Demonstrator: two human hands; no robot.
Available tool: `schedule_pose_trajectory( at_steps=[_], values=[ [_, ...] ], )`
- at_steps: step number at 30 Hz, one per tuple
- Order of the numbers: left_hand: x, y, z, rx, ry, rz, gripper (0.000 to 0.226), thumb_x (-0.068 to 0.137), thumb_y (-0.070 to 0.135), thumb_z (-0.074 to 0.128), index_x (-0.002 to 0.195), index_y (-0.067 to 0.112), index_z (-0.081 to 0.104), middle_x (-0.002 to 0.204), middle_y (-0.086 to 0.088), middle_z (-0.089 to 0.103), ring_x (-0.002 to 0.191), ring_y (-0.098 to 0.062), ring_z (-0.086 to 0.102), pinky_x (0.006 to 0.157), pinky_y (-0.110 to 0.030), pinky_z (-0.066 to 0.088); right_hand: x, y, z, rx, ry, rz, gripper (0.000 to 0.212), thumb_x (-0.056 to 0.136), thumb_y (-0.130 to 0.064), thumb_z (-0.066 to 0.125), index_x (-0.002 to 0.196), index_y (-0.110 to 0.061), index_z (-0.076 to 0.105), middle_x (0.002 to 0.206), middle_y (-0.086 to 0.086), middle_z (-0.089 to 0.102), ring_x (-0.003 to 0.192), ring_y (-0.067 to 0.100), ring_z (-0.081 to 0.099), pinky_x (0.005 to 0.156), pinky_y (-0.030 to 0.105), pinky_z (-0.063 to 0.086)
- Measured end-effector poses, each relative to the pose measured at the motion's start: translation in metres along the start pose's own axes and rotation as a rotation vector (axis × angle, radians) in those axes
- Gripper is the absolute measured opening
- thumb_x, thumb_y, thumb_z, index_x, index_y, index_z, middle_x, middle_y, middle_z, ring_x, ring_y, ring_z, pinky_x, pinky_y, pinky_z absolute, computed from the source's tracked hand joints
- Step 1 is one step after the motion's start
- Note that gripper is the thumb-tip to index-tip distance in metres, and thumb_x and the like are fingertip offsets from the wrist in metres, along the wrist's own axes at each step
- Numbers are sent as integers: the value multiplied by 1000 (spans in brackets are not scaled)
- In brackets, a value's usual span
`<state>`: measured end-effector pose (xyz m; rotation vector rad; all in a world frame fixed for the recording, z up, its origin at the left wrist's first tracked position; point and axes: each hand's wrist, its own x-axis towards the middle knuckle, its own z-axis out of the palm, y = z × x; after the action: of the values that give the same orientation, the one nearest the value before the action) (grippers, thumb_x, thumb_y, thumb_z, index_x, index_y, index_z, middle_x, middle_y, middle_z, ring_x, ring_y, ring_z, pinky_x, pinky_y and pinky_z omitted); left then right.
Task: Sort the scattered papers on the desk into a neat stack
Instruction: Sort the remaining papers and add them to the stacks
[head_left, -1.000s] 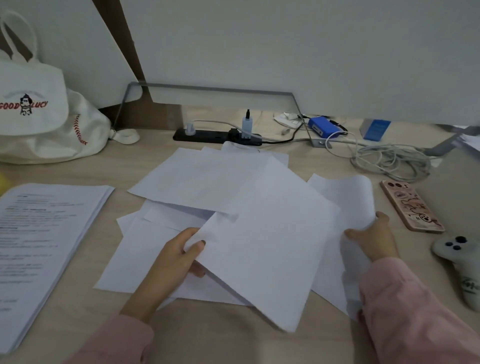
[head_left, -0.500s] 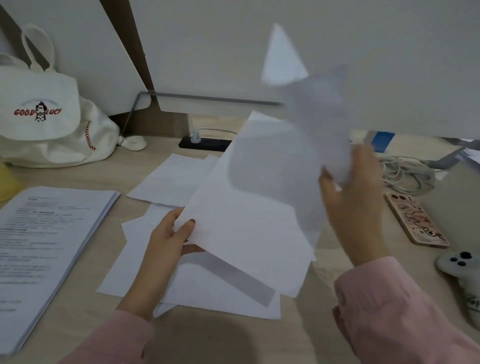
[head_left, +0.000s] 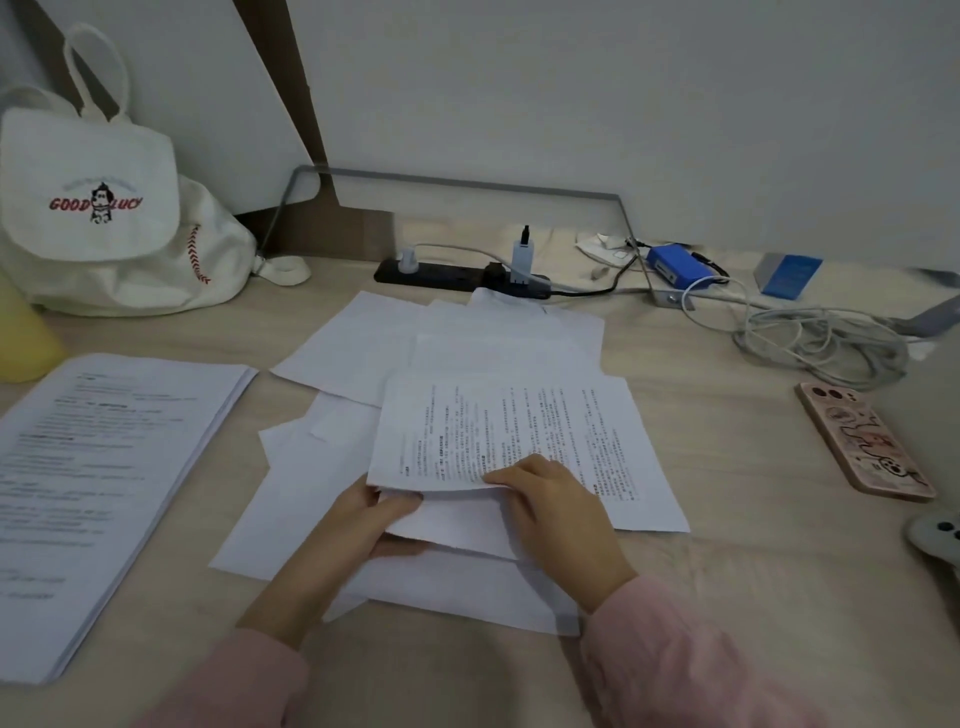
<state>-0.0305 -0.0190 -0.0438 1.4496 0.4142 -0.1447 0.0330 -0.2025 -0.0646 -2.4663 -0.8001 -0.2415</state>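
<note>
Several loose white sheets (head_left: 363, 343) lie overlapping across the middle of the wooden desk (head_left: 727, 571). On top of them lies a printed sheet (head_left: 519, 426), text side up. My right hand (head_left: 561, 514) rests on its near edge, fingers pinching that edge. My left hand (head_left: 363, 525) grips a blank sheet (head_left: 457, 525) just under it, thumb on top. A separate printed stack (head_left: 93, 467) lies at the left of the desk.
A white canvas bag (head_left: 104, 208) stands at the back left. A black power strip (head_left: 457, 278), a blue box (head_left: 675, 265) and coiled cables (head_left: 821, 338) line the back. A phone in a pink case (head_left: 862, 441) and a white controller (head_left: 935, 535) lie at the right.
My right hand lifted a sheet high, turned it over and laid it printed side up on the pile. My left hand lowered its blank sheet back down.
</note>
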Motion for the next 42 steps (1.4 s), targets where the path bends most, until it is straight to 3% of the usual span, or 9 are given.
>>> schedule_pose_trajectory(
  at_steps=[4,8,12,15,18,25,32,37,42],
  values=[
    [-6,20,4,334,299,208,19,94,9,46,93,25,57,102,3,63,94,-17,61,79,-24,49,11,13,-22,81,161,255,23,96,-20,44,106,-17,65,95,5,69,90,26,62,66,24,34],
    [-31,70,4,518,610,648,30,95,13,46,115,33,55,89,19,56,68,1,50,61,4,35,22,30,-53,263,408,431,19,95,-10,45,76,-12,44,58,-7,44,55,19,44,52,28,24],
    [-36,92,4,903,691,1057,32,91,2,48,119,8,61,103,7,61,86,-9,55,78,0,37,20,39,-65,322,449,500,37,95,-4,42,62,-21,33,58,-6,39,54,5,38,49,18,31],
    [-20,76,11,1138,580,1171,36,85,-2,47,115,6,64,117,-1,64,108,-13,61,99,-27,41,19,43,-66,348,452,556,32,94,-2,41,66,-17,38,60,-6,40,56,5,38,52,25,29],
    [-5,43,15,1287,395,1058,36,82,7,43,103,9,71,106,-4,72,99,-17,68,95,-36,40,17,48,-67,348,446,610,17,94,-3,40,77,-3,42,61,0,41,56,10,37,49,26,28],
    [1,-15,23,1212,55,706,36,74,24,41,88,28,75,82,17,73,68,2,67,54,-11,46,11,56,-73,337,503,673,16,94,-2,36,78,-2,36,59,4,37,53,13,34,54,33,12],
    [-3,-12,36,930,51,569,26,84,53,49,102,42,64,93,36,61,88,19,53,73,1,38,23,33,-84,59,543,463,23,97,-11,39,112,1,51,64,12,49,60,29,48,54,31,25],
    [10,5,18,839,185,431,53,82,61,44,128,36,50,127,26,49,120,5,43,99,-16,32,32,-11,-83,-266,115,270,33,98,-25,34,129,-19,44,76,6,59,69,29,58,54,30,28],
    [37,8,-22,978,382,147,75,86,43,56,146,15,21,152,-7,24,138,-25,25,108,-40,28,37,-20,-40,140,-413,324,50,94,-49,38,139,-29,33,132,-1,55,116,18,56,95,33,44]
  ],
)
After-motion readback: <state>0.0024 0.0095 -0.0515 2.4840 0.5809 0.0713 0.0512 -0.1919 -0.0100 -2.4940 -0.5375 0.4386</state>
